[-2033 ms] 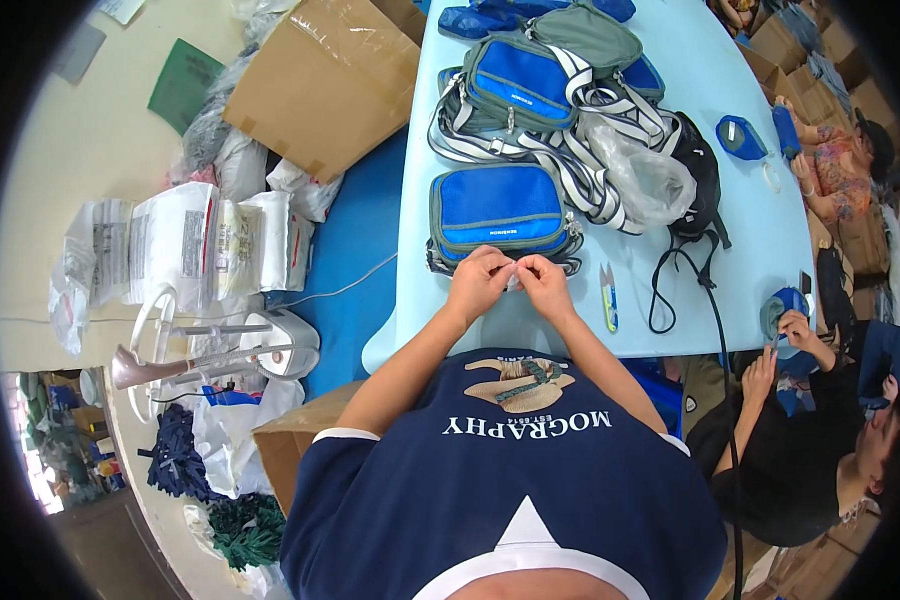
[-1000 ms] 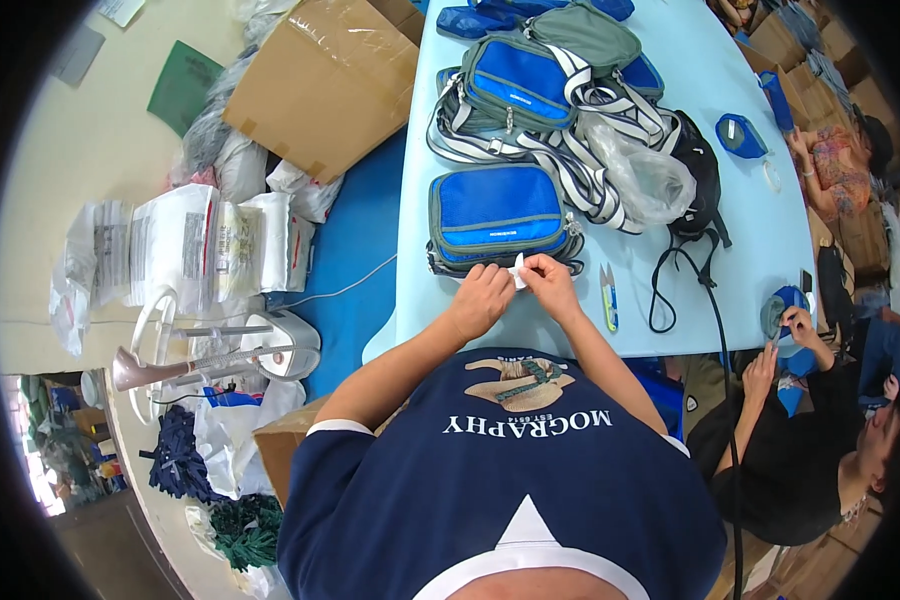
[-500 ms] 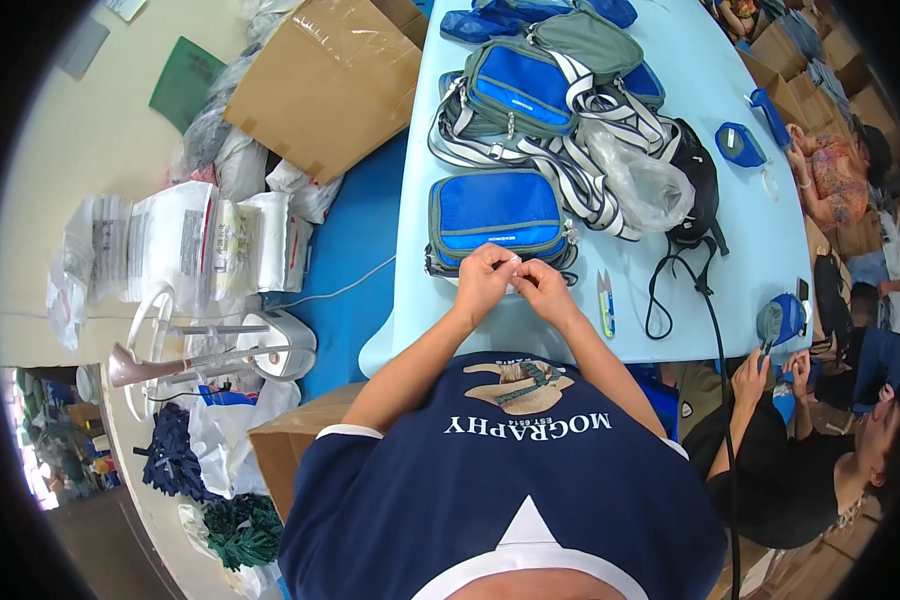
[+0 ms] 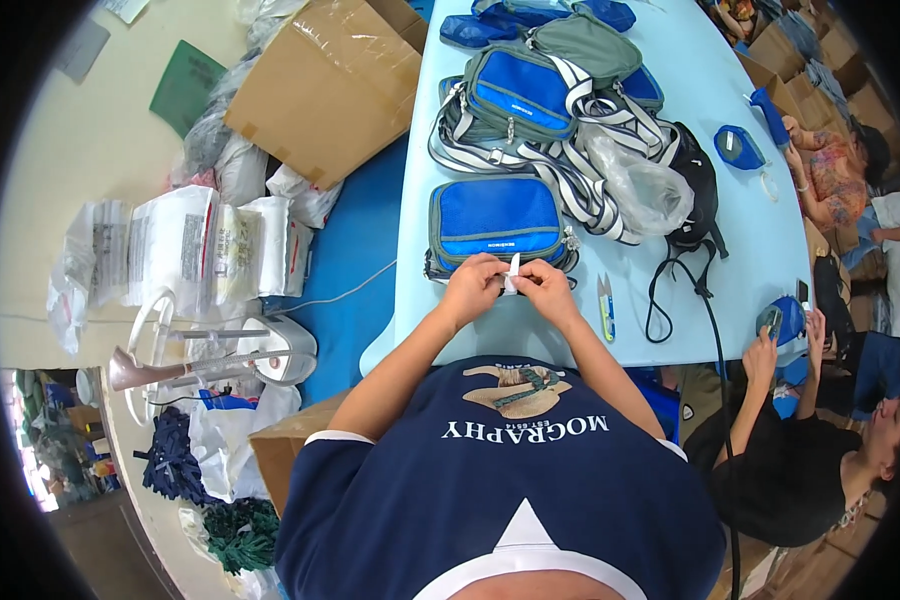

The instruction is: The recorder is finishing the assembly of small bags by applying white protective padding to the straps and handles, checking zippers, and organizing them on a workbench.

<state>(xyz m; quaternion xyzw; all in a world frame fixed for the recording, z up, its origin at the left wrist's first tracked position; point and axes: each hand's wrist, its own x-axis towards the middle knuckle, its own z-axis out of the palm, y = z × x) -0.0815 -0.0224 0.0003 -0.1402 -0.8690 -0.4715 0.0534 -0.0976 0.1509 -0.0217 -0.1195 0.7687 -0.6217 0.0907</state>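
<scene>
A blue and grey zippered bag (image 4: 495,217) lies at the near edge of the table, just in front of me. At its near side, a small white strip (image 4: 513,268), like a paper or fabric tag, stands up between my fingertips. My left hand (image 4: 475,286) pinches it from the left, its fingers closed. From the other side my right hand (image 4: 546,290) grips it with thumb and fingers together. Where the strip's lower end goes is hidden by my fingers. To the right of my right hand lie yellow and blue thread snips (image 4: 607,308).
More blue and grey bags (image 4: 520,92) with striped straps (image 4: 570,180) are piled farther back, beside a clear plastic bag (image 4: 635,185) and a black bag (image 4: 698,190). A black cord hangs over the near edge. Co-workers handle blue pieces at right; a cardboard box (image 4: 325,85) stands left.
My hands have moved slightly apart, and the white strip now stands upright between them. At right, the co-worker in black has shifted their hands on a blue and grey piece.
</scene>
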